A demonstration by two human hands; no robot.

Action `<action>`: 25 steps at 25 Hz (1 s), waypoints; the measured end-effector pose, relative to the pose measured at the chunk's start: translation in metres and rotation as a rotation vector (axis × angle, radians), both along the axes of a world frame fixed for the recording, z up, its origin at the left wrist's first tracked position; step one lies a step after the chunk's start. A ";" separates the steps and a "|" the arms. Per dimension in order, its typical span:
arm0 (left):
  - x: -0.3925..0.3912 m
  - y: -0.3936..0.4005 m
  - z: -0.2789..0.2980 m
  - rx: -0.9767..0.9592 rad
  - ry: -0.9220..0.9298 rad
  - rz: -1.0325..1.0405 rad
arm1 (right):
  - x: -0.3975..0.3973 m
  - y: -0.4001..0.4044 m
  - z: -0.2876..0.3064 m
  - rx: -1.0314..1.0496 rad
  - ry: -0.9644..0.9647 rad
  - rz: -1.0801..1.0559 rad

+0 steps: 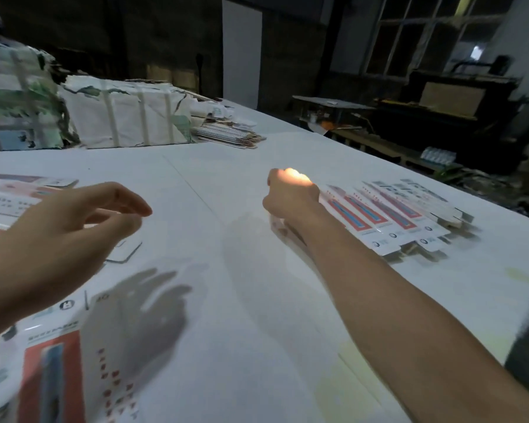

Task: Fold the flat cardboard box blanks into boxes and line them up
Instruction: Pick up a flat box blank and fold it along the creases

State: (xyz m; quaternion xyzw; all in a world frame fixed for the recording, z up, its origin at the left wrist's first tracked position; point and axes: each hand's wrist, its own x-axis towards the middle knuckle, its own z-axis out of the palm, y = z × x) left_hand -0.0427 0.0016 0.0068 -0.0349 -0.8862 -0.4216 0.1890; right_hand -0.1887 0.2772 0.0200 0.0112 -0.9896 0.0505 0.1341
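A row of several folded white boxes with red-and-blue print (403, 215) lies side by side on the white table (226, 184) at the right. My right hand (290, 193) is at the left end of that row, fingers curled over the leftmost folded box (339, 209), part of which is blurred under my wrist. My left hand (74, 221) hovers over the table at the left with loosely curled fingers and holds nothing. A flat box blank (52, 377) lies below it at the near left, blurred.
More flat blanks (9, 193) lie at the left edge. A fanned stack of blanks (229, 134) and wrapped paper bundles (126, 117) sit at the far side, beside another person (9, 87). The table edge runs diagonally at the right, with dark workshop benches (409, 117) beyond.
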 end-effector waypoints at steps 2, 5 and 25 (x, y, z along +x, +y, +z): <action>0.009 0.009 0.011 0.022 -0.015 -0.031 | 0.011 -0.027 0.014 -0.133 -0.022 0.118; 0.014 0.008 0.024 0.035 -0.050 -0.044 | 0.038 -0.067 0.027 -0.271 -0.004 0.361; -0.013 -0.066 -0.016 -1.041 -0.322 0.005 | 0.097 -0.117 0.012 -0.499 0.156 0.747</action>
